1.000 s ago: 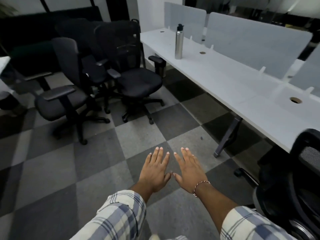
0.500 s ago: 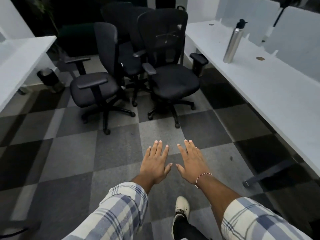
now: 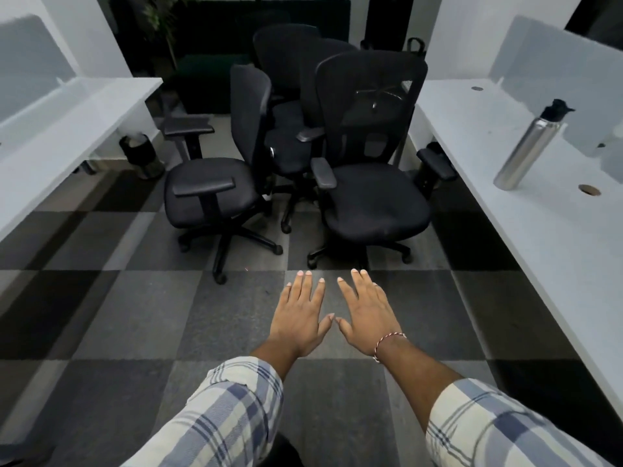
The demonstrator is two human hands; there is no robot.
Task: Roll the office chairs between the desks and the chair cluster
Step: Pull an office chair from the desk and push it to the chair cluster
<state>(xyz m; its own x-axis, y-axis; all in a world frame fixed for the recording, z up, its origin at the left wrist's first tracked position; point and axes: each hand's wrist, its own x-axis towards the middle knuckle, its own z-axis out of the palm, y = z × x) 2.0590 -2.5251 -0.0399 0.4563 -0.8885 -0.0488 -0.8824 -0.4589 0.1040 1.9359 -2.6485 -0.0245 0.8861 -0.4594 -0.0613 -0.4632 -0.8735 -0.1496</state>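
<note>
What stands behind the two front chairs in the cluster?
Behind the left chair and right chair, at least one more black chair stands. Its base is mostly hidden, so any others cannot be counted.

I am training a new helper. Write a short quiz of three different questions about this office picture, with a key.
1. True or false: the left hand is holding a chair armrest.
2. On which desk does the steel bottle stand: A) the left desk, B) the right desk, C) neither?
3. Fill in: the chair nearest the hands, the mesh-back chair, faces ____ the person.

Key
1. False. Both the left hand and the right hand are open, palms down, touching nothing.
2. B.
3. toward.
</note>
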